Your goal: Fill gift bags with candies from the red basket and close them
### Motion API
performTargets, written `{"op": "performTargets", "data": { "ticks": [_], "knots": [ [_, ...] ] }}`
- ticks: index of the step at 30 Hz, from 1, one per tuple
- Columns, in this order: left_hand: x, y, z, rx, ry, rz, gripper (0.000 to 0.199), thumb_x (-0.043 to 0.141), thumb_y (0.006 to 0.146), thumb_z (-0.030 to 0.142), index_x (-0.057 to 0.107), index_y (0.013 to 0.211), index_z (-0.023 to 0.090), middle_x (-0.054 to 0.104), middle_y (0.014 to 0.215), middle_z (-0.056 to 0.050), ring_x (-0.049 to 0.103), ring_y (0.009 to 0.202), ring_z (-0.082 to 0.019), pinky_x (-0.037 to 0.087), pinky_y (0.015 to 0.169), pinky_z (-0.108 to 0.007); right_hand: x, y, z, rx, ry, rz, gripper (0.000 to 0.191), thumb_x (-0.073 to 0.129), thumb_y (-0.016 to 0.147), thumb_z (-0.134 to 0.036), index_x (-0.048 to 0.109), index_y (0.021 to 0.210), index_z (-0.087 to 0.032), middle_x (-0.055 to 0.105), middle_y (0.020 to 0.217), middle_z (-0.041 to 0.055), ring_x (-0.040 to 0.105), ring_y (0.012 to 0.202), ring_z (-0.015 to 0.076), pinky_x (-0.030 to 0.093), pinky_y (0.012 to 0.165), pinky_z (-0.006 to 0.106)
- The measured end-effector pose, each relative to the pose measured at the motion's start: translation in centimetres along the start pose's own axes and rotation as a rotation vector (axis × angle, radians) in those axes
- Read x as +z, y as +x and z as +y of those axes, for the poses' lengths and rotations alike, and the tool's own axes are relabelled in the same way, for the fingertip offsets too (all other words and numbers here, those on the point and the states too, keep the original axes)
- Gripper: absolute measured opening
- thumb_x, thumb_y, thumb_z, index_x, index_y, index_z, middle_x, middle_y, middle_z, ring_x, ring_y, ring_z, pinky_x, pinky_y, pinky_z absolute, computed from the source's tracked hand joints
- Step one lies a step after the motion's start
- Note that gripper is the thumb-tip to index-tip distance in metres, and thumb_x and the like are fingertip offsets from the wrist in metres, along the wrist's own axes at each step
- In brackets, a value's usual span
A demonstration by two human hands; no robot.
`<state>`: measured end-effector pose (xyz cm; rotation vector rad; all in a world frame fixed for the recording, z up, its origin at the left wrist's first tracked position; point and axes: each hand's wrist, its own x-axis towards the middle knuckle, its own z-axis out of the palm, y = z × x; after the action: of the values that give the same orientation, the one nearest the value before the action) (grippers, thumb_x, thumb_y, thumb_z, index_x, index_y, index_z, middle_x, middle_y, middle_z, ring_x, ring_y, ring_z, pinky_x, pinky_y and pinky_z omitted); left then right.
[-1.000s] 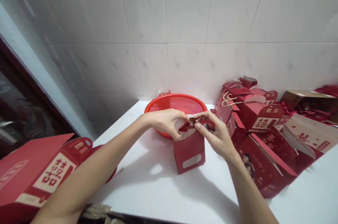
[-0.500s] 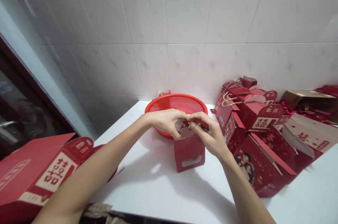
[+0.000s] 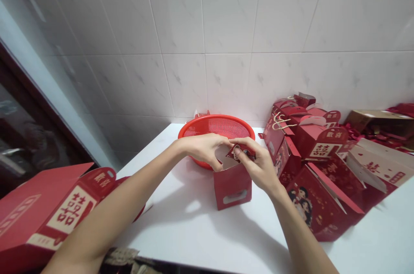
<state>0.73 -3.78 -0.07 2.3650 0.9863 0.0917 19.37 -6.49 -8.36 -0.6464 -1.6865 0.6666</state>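
Note:
A small red gift box [image 3: 232,188] stands upright on the white table, its top open and a slot cut in its front. My left hand [image 3: 207,148] curves round the left side of the opening, thumb at the front rim and fingers at the back. Between thumb and fingers of my right hand [image 3: 255,160] is a small red printed piece [image 3: 238,153] with cartoon figures, held above the opening. Whether it is joined to the box I cannot tell. What lies deeper in the box is hidden.
Behind the hands stands a red mesh basket [image 3: 220,119] near the tiled wall. Several red gift boxes [image 3: 323,205] crowd the right side, with an open cardboard box [image 3: 377,115] beyond. A larger red box [image 3: 35,205] sits at the left.
The fingertips of my right hand have drawn slightly right, away from my left hand, and more of the printed piece shows. The box stays in place.

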Motion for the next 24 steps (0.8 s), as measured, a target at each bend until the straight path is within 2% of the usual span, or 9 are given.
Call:
{"op": "performTargets", "data": {
  "ticks": [3,5,9,13,15,18,20,24],
  "knots": [
    [0.09,-0.02,-0.09,0.034,-0.035,-0.004,0.044,0.068,0.063,0.018,0.067,0.107,0.022,0.066,0.091,0.001,0.057,0.070,-0.015,0.038,0.063,-0.026,0.07,0.03,-0.12,-0.022,-0.018,0.015,0.018,0.056,0.093,-0.025,0.070,0.105,-0.025,0.071,0.103,0.0036,0.065,0.096,0.0190,0.051,0.084,0.031],
    [0.12,-0.04,-0.11,0.014,-0.024,0.015,0.054,0.069,0.063,0.018,0.065,0.117,0.024,0.067,0.099,0.000,0.057,0.068,-0.014,0.038,0.063,-0.026,0.08,0.05,-0.27,-0.032,-0.020,0.063,0.016,0.057,0.093,-0.025,0.069,0.103,-0.025,0.070,0.102,0.0034,0.064,0.095,0.0183,0.050,0.083,0.030],
    [-0.01,-0.06,0.16,-0.038,0.071,0.003,0.055,0.070,0.064,0.023,0.064,0.119,0.025,0.066,0.111,-0.002,0.058,0.073,-0.015,0.039,0.065,-0.026,0.16,-0.02,-0.36,0.033,0.120,0.191,0.018,0.055,0.090,-0.025,0.065,0.105,-0.024,0.063,0.084,0.0001,0.058,0.072,0.0140,0.046,0.067,0.026],
    [-0.17,-0.05,0.46,-0.029,0.108,-0.036,0.053,0.070,0.066,0.026,0.062,0.119,0.026,0.063,0.117,-0.001,0.058,0.081,-0.016,0.040,0.069,-0.025,0.51,-0.05,-0.28,0.092,0.397,0.210,0.017,0.051,0.080,-0.017,0.054,0.095,-0.024,0.056,0.074,-0.0037,0.052,0.062,0.0117,0.043,0.058,0.024],
    [-0.16,-0.06,0.46,-0.012,0.091,-0.042,0.051,0.069,0.066,0.025,0.061,0.116,0.026,0.063,0.112,0.000,0.057,0.077,-0.015,0.039,0.066,-0.025,0.71,0.01,-0.36,0.116,0.412,0.202,0.010,0.052,0.078,-0.017,0.051,0.087,-0.023,0.056,0.074,-0.0034,0.056,0.063,0.0118,0.046,0.060,0.024],
    [-0.08,-0.10,0.40,-0.004,0.053,-0.040,0.045,0.067,0.066,0.024,0.061,0.110,0.023,0.062,0.098,0.001,0.055,0.070,-0.014,0.038,0.062,-0.025,0.89,0.10,-0.56,0.113,0.329,0.157,0.002,0.057,0.086,-0.023,0.055,0.087,-0.022,0.062,0.081,-0.0005,0.060,0.069,0.0130,0.051,0.066,0.027],
    [-0.03,-0.11,0.43,-0.018,0.033,-0.037,0.046,0.067,0.065,0.023,0.060,0.111,0.022,0.061,0.091,0.001,0.053,0.067,-0.014,0.037,0.060,-0.025,0.89,0.12,-0.61,0.075,0.245,0.128,0.005,0.059,0.089,-0.027,0.060,0.091,-0.022,0.066,0.087,0.0017,0.063,0.077,0.0145,0.052,0.070,0.027],
    [0.01,-0.08,0.54,-0.034,0.017,-0.037,0.046,0.065,0.063,0.020,0.061,0.109,0.021,0.056,0.075,0.004,0.050,0.062,-0.013,0.034,0.055,-0.025,0.78,0.11,-0.46,-0.034,0.095,0.081,0.006,0.061,0.089,-0.023,0.066,0.091,-0.022,0.070,0.098,0.0041,0.065,0.095,0.0173,0.052,0.082,0.029]
  ]
}}
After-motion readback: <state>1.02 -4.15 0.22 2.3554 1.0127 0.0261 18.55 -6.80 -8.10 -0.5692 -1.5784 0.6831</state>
